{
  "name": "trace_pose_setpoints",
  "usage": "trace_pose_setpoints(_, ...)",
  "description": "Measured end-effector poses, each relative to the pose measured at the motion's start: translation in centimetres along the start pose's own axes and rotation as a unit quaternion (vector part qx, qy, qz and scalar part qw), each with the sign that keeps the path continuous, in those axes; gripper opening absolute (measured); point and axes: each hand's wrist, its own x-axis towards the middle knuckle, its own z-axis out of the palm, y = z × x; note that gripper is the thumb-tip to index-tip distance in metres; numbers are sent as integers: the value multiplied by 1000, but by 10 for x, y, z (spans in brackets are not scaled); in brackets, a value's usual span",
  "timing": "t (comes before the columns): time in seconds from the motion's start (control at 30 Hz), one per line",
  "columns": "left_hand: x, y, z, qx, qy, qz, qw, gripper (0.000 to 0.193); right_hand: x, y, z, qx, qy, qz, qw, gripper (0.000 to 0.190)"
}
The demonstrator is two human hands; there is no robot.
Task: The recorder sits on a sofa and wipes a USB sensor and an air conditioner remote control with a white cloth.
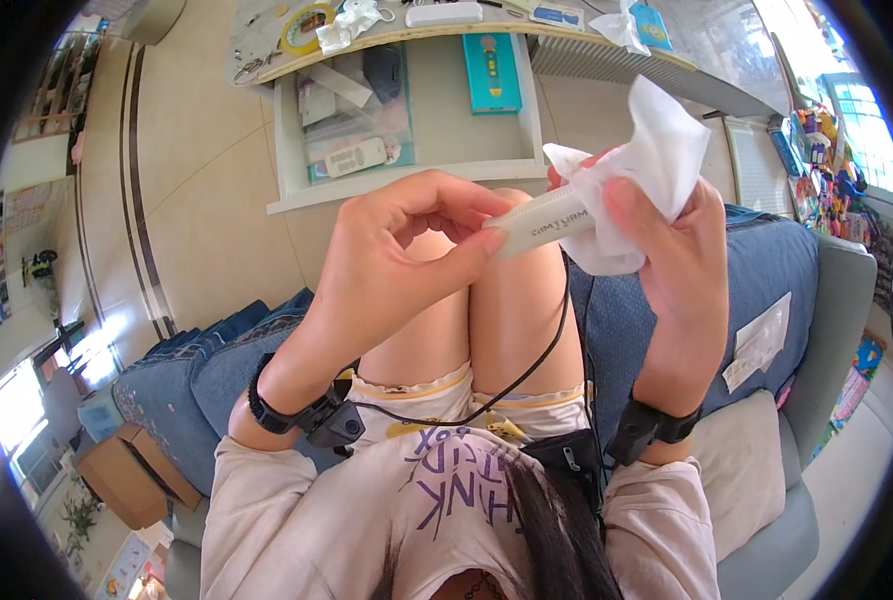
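Observation:
A pale, slim rectangular plastic object (540, 222) with printed writing on its side is held above my knees. My left hand (416, 232) pinches its near-left end between thumb and fingertips. Around the other end is a crumpled white tissue (660, 142), gripped in my right hand (664, 217). The tissue covers that end of the object, and some right-hand fingers are hidden behind it. Below both hands, a pulled-out white drawer (446, 135) lies before me.
The drawer contains a clear zip bag (409, 105), a white remote control (356, 156) and a teal box (491, 75). Yellow tape (293, 37), a white case (444, 14) and tissues lie on the tabletop. A black cable (517, 386) crosses my lap. Blue sofa covers (746, 270) flank me.

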Motion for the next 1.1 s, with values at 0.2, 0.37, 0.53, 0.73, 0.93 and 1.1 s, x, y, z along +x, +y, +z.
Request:
trace_pose_setpoints(0.2, 0, -10, -3, 28, 17, 10, 999, 19, 5, 11, 8, 15, 59, 20, 998, 26)
trace_pose_setpoints(0.37, 5, -8, -5, 47, 41, 18, 998, 17, 6, 28, 3, 29, 50, 54, 997, 31)
trace_pose_setpoints(0.53, 7, -7, -4, 240, 53, 152, 957, 16, 0, 36, 0, 163, 2, 115, 980, 35)
trace_pose_setpoints(0.73, 9, -16, -14, 416, 77, 405, 811, 25, 6, 34, 8, 178, 0, 112, 978, 31)
trace_pose_setpoints(0.93, 9, -11, -18, 419, 84, 439, 790, 28, -3, 36, 9, 233, 29, 108, 966, 35)
trace_pose_setpoints(1.1, 4, -13, -19, 378, 109, 444, 805, 25, -6, 20, 13, 305, 12, 66, 950, 44)
